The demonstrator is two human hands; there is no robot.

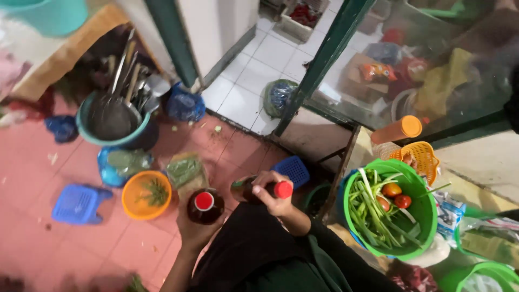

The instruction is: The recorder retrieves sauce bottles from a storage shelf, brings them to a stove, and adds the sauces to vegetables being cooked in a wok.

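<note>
The left hand (192, 224) is closed around the body of a dark bottle (205, 206) with a red cap, held upright over the red tiled floor (32, 162). The right hand (273, 192) is clamped on a second dark bottle (259, 190), also red-capped, which lies tilted nearly level with its cap pointing right. Both bottles sit just above the person's lap, near each other but apart. Judged from this, the step in hand is carrying or sorting the two bottles; both caps are on, so any pouring would first call for freeing one hand to unscrew a cap. Beside the left bottle, an orange bowl (146, 194) with green sprigs stands on the floor, with a blue stool (78, 204) toward the floor's left edge. Further off stands a teal tub (111, 121) holding utensils. To the right, a green basket (392, 208) holds long green stalks and tomatoes (393, 196), with an orange basket (421, 158) just behind it.
</note>
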